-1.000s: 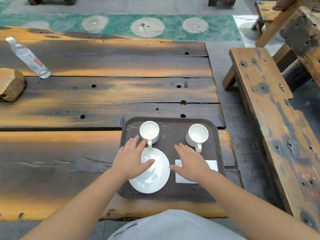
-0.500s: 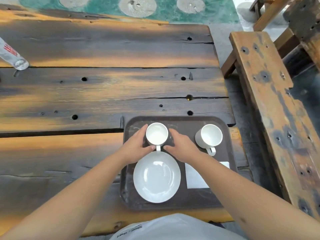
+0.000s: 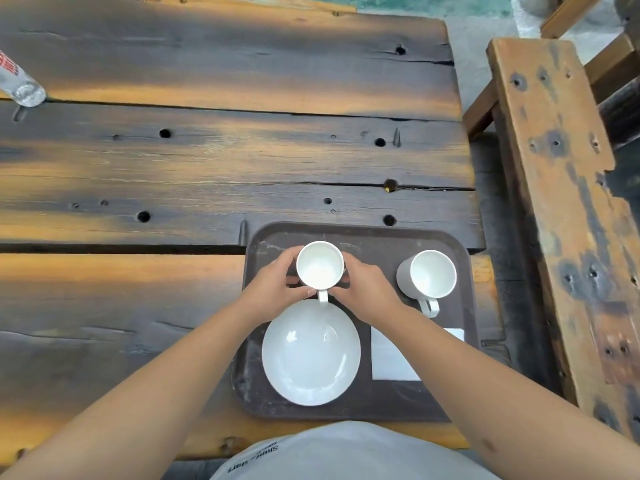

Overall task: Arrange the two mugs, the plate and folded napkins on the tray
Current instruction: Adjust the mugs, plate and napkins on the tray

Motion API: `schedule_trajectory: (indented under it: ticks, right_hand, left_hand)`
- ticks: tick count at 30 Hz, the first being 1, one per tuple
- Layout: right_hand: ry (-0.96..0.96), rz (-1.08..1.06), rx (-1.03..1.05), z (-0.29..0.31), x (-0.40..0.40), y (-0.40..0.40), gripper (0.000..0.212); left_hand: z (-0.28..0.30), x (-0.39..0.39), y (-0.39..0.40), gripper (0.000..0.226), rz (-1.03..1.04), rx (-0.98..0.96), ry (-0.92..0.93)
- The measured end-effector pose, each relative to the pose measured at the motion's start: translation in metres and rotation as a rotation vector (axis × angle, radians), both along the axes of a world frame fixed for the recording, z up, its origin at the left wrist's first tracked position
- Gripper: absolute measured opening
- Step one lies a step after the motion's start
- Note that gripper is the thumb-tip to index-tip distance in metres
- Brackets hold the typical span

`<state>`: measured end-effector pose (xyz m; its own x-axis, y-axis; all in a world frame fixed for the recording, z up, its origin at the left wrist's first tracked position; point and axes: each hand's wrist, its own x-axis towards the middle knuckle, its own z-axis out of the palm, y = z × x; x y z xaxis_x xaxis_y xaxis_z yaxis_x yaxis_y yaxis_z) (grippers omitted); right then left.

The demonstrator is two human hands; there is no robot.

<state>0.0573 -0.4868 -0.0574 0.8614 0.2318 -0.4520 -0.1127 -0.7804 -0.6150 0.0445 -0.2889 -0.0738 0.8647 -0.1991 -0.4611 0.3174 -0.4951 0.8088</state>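
Both now cupped round the left mug [image 3: 320, 265]: left hand [image 3: 273, 289] wrapped on its left wall, right hand [image 3: 363, 289] on its right wall, fingers curled against the white sides. A second ago spread flat instead, left on the plate [image 3: 311, 353], right on the folded napkins [image 3: 391, 358]; half a second ago already closing on this mug. Reads as plate and napkins judged settled, mug now being straightened (handle pointing back between the thumbs, its tip at the plate's far rim).

Counted: two mugs, the second mug [image 3: 429, 277] just right of the right hand, untouched; one plate, just below both hands; one napkin stack under the right forearm (layers not countable); one brown tray [image 3: 381, 237] carrying all, on the wooden table [image 3: 207, 161].
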Motion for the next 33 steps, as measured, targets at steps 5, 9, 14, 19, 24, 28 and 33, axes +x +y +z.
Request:
schedule_trajectory:
  ticks: [5, 9, 14, 19, 24, 28, 33]
  right_hand:
    - [0.002, -0.013, -0.018, 0.001, -0.001, -0.012, 0.059]
    - [-0.007, -0.014, -0.019, 0.001, -0.001, -0.014, 0.059]
    - [-0.001, -0.029, -0.008, 0.001, -0.002, -0.014, 0.058]
    - [-0.026, -0.048, -0.004, 0.001, -0.005, -0.012, 0.056]
    - [-0.021, -0.059, -0.005, 0.001, -0.006, -0.012, 0.056]
    - [-0.003, -0.049, -0.03, 0.005, -0.007, -0.014, 0.051]
    - [-0.002, -0.025, -0.098, 0.009, -0.02, -0.028, 0.062]
  left_hand:
    - [-0.001, -0.001, -0.013, 0.076, 0.01, -0.01, 0.026]
    - [-0.002, -0.002, -0.017, 0.076, 0.016, 0.007, 0.033]
    - [-0.001, -0.003, -0.018, 0.077, 0.011, 0.018, 0.039]
    - [-0.001, -0.005, -0.018, 0.078, 0.002, 0.0, 0.043]
    - [0.0, -0.007, -0.02, 0.079, 0.0, 0.002, 0.057]
    - [0.001, -0.011, -0.021, 0.093, 0.008, 0.114, 0.079]
    - [0.017, -0.021, -0.025, 0.088, 0.121, 0.242, -0.028]
